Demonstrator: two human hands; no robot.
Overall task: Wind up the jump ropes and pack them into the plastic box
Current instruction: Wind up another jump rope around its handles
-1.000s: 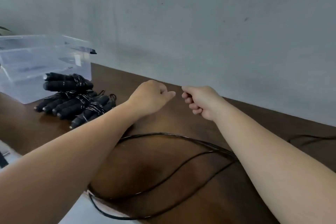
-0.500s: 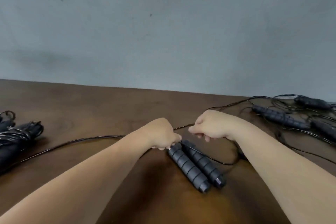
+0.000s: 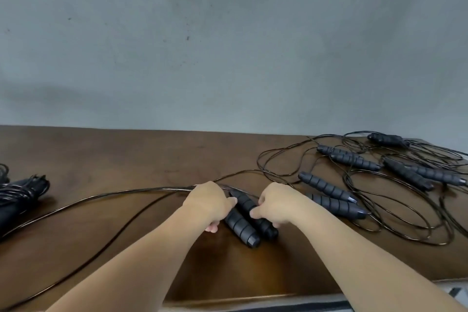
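You have a dark brown wooden table point(image 3: 126, 157) filling the lower half of the frame, its surface glossy with faint grain. Behind it, across the whole upper half, you see a plain grey wall point(image 3: 228, 45) with small dark specks. At the bottom right, past the table's edge, a pale striped surface point(image 3: 405, 294) shows.

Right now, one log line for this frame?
left hand + right hand: gripping paired black ribbed jump-rope handles | brown wooden table | winding not started
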